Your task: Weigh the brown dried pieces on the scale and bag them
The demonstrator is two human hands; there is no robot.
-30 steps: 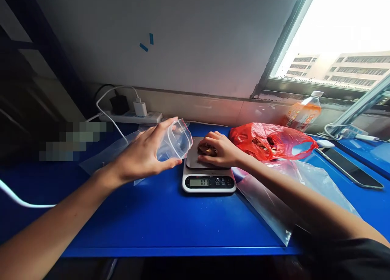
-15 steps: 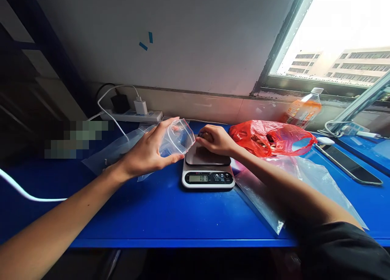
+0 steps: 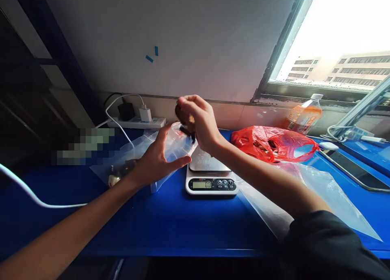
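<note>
My left hand [image 3: 152,160] is curled around a small clear zip bag [image 3: 175,144], thumb and fingers spread at its mouth. Over that mouth, my right hand [image 3: 205,123] pinches dark brown pieces that look like dried mushrooms [image 3: 185,119]; they are partly blurred. Below my right hand stands a white kitchen scale [image 3: 211,186] with a metal plate, its display reading 0.0. Left of it, partly behind my left wrist, a larger clear bag with similar brown and pale pieces [image 3: 114,178] lies on the blue table.
A red plastic bag [image 3: 250,142] of brown pieces sits right of the scale. In front of it lies a flat clear bag [image 3: 292,190]. Farther right are a phone [image 3: 353,168] and an orange drink bottle [image 3: 306,113]. A power strip [image 3: 155,121] with chargers runs along the wall.
My right hand has lifted the brown pieces off the scale plate and moved them up and left over the bag. The display went from about 10.1 to 0.0.
</note>
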